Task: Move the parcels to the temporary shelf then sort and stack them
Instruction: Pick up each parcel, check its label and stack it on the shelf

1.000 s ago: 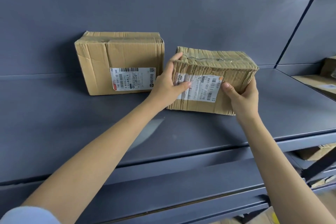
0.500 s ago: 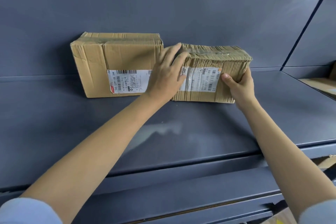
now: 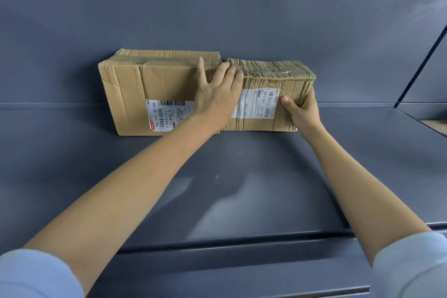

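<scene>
The left hand (image 3: 215,94) lay flat with its fingers straight and spread across the seam where the two parcels met, pressing rather than gripping, probably to keep their fronts flush. The right hand (image 3: 301,110) was clamped on the smaller parcel (image 3: 268,97), thumb on the front face by the shipping label and fingers wrapped round the far right end, a hold that suited pushing it sideways. Taking the larger parcel (image 3: 150,89) as the landmark, the smaller one stood directly to its right, touching it along one side, lower in height and with a wrinkled, taped top. Both sat on the grey shelf (image 3: 242,176), well back from its front edge and against or very near the rear panel behind the larger parcel. The placing looked nearly done; whether stacking would follow could not be told. A light sleeve showed at each wrist.
</scene>
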Available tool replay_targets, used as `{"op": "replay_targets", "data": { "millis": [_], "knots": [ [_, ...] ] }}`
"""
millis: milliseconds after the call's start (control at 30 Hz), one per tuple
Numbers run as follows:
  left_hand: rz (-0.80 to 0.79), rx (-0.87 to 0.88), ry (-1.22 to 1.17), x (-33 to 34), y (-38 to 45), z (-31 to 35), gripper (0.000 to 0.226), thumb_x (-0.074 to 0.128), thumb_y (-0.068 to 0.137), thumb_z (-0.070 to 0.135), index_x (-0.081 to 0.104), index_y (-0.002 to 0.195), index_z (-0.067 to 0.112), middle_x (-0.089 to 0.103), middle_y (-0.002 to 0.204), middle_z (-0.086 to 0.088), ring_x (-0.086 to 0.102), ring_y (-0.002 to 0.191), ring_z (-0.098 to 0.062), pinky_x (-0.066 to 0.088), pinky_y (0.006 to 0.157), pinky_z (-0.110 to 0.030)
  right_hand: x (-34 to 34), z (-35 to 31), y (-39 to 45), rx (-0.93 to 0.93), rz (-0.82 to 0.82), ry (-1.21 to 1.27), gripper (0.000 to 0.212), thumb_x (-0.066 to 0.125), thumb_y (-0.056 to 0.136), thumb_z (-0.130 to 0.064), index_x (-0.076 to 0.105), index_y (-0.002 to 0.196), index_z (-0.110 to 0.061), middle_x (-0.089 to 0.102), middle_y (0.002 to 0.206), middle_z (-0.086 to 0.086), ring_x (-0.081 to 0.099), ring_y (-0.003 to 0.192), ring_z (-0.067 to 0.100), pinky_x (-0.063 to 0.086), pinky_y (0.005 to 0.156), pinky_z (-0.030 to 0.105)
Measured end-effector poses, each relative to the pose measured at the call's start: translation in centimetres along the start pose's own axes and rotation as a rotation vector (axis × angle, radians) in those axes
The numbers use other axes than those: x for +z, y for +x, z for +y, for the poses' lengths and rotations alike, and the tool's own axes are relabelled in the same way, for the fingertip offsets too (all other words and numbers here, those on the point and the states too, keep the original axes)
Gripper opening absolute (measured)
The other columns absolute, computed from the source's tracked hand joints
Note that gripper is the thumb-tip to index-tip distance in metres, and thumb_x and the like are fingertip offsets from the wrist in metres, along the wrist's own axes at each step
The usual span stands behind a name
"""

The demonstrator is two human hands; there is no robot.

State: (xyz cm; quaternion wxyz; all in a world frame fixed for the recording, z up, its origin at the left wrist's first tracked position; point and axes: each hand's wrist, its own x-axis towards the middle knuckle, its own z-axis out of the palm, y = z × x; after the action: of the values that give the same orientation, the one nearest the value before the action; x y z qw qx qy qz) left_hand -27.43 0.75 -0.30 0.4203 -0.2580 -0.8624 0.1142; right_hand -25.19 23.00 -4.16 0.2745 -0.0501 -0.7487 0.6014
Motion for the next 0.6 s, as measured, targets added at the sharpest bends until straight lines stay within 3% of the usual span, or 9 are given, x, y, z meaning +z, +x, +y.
{"op": "replay_targets", "data": {
  "millis": [100,200,467,600],
  "knots": [
    [-0.097,-0.004,-0.004,-0.2,-0.1,0.3,0.065,0.057,0.083,0.02,0.034,0.142,0.005,0.041,0.144,-0.009,0.031,0.137,-0.023,0.011,0.106,-0.068,0.2,0.2,0.4,-0.005,-0.005,0.01,0.066,0.068,0.079,-0.023,0.037,0.137,-0.017,0.055,0.131,-0.001,0.051,0.122,0.017,0.04,0.108,0.044],
    [-0.169,0.007,-0.021,-0.6,0.0,0.5,0.066,0.042,0.092,0.019,0.01,0.148,0.004,0.018,0.155,-0.01,0.009,0.144,-0.024,-0.005,0.105,-0.068,0.5,0.3,0.6,-0.01,0.005,0.022,0.057,0.065,0.087,-0.01,0.036,0.136,-0.013,0.054,0.128,0.0,0.052,0.118,0.016,0.04,0.107,0.038],
    [-0.187,0.004,0.016,-0.8,-0.2,1.1,0.071,0.037,0.092,0.02,-0.002,0.148,0.004,-0.002,0.158,-0.013,-0.009,0.145,-0.029,-0.006,0.102,-0.071,0.6,0.6,0.6,0.025,0.007,0.035,0.059,0.067,0.087,-0.013,0.036,0.137,-0.013,0.054,0.128,-0.003,0.051,0.119,0.014,0.04,0.107,0.039],
    [-0.038,0.048,-0.003,-0.5,-1.1,0.5,0.07,0.041,0.085,0.019,0.015,0.147,0.002,0.015,0.156,-0.016,0.01,0.144,-0.034,0.003,0.105,-0.069,0.2,0.1,-0.6,0.037,-0.019,0.034,0.086,0.073,0.083,-0.014,0.018,0.149,-0.016,0.039,0.147,-0.002,0.039,0.132,0.01,0.033,0.113,0.032]
  ]
}}
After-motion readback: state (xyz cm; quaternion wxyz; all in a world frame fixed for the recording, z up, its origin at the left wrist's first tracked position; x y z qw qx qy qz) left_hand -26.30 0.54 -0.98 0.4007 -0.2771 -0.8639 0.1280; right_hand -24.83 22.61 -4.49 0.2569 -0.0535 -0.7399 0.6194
